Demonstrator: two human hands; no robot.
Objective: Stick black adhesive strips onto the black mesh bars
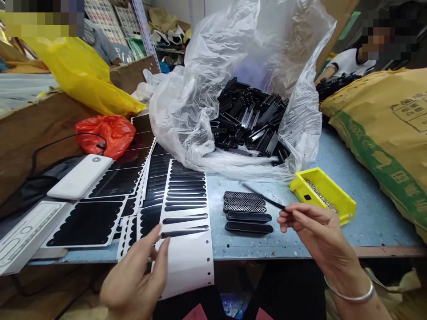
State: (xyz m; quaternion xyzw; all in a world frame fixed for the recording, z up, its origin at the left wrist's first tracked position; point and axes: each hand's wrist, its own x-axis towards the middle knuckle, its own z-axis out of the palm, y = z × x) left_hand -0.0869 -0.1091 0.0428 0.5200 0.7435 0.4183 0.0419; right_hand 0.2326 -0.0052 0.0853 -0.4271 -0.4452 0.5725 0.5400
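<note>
My right hand [316,229] pinches one end of a thin black adhesive strip [263,195], which points up and left over the table. Just left of it, a short stack of black oblong plastic pieces [248,217] lies on the table, some with a mesh face and some smooth. My left hand [136,271] is at the left edge of a white backing sheet [187,262], thumb and forefinger apart near the end of the lowest black strip [185,231]. More black strips sit in rows higher on that sheet.
A clear plastic bag [187,120] full of black plastic parts [247,120] stands behind. A yellow bin [320,191] holds small metal pieces. At left are sticker sheets [86,222], a white power bank [80,175] and a red bag [106,133]. A large sack [383,133] stands right; two people sit beyond.
</note>
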